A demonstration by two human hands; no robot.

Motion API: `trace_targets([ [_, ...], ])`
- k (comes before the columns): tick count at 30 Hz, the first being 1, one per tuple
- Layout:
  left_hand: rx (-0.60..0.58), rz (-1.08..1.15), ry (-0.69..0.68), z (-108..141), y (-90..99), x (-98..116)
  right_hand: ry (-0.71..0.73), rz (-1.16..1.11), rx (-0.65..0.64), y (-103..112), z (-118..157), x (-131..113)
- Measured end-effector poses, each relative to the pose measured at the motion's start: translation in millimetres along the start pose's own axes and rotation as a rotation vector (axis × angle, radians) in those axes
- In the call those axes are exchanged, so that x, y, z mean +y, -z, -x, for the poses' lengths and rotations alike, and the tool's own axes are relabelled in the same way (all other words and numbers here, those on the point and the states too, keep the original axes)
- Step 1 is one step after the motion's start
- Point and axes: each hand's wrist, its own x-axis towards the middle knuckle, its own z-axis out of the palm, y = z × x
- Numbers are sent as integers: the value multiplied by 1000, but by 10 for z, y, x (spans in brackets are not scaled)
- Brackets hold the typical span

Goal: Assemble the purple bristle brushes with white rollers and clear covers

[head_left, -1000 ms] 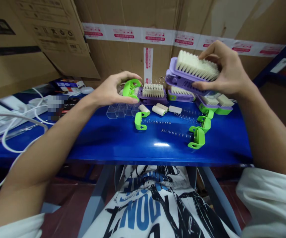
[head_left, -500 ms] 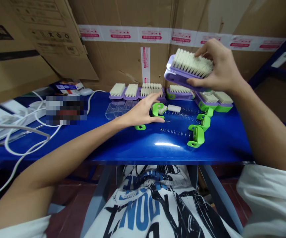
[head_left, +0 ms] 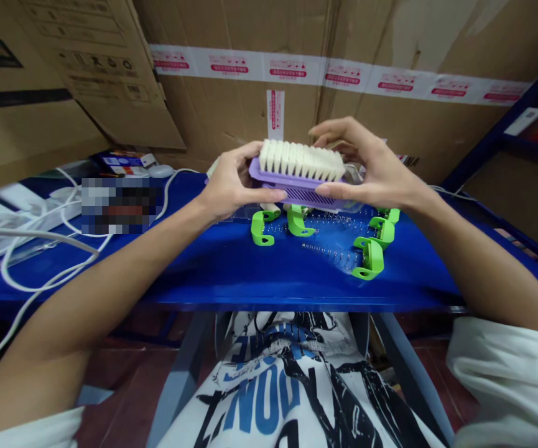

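A purple brush with cream bristles (head_left: 301,163) is held level above the blue table, bristles up. My left hand (head_left: 234,180) grips its left end, thumb along the front side. At its right end, my right hand (head_left: 366,165) has the thumb on the front and the fingers raised behind the bristles. Below lie green brackets (head_left: 371,260) (head_left: 262,229) (head_left: 300,221) and thin metal springs (head_left: 329,250). Other brushes behind are mostly hidden by the held brush and my hands.
White cables (head_left: 68,274) and a power strip (head_left: 49,218) lie on the left of the blue table (head_left: 231,274). Cardboard (head_left: 231,112) stands along the back. A small box (head_left: 126,163) sits at the back left.
The held brush has moved left and down to the middle with my right hand. My left hand has risen from the green bracket and taken hold of the brush's left end.
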Motion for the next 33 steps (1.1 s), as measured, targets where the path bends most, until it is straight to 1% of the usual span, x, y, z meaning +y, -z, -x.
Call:
trace_targets([
  [2, 51, 21, -1, -34, 99, -13, -45, -56, -14, 22, -22, 68],
  [4, 62, 14, -1, -84, 216, -27, -76, -75, -43, 66, -52, 144],
  [6, 60, 9, 5, -143, 367, -36, -101, -51, -54, 144, -70, 226],
  [7, 79, 17, 0, -174, 462, -41, -120, -23, -40, 198, -70, 272],
  [9, 153, 43, -15, -232, 679, -54, -184, 41, 32, 323, -50, 380],
  [10, 220, 50, -43, -255, 791, -60, -223, 75, 77, 382, -33, 441],
  [12, 291, 57, -26, -284, 973, -75, -271, 147, 150, 458, 3, 561],
  [13, 322, 65, -7, -289, 1029, -84, -273, 182, 159, 466, 15, 611],
  [15, 374, 70, 42, -287, 1059, -103, -249, 231, 121, 412, 15, 667],
  [17, 414, 44, 80, -279, 1013, -130, -214, 221, 48, 288, -31, 647],
  [20, 434, 34, 101, -286, 954, -186, -125, 218, -69, 37, -203, 493],
  [22, 424, 59, 82, -300, 985, -228, -46, 247, -157, -158, -380, 369],
  [24, 410, 92, 56, -310, 1059, -261, 4, 233, -239, -383, -582, 282],
  [26, 413, 121, 46, -311, 1131, -279, -3, 170, -272, -633, -777, 253],
  [29, 427, 130, 68, -298, 1173, -285, -51, 103, -268, -1006, -995, 294],
  [31, 428, 119, 74, -290, 1164, -293, -65, 98, -290, -1204, -1068, 344],
  [33, 407, 99, 73, -290, 1151, -317, -67, 100, -329, -1334, -1089, 394],
])
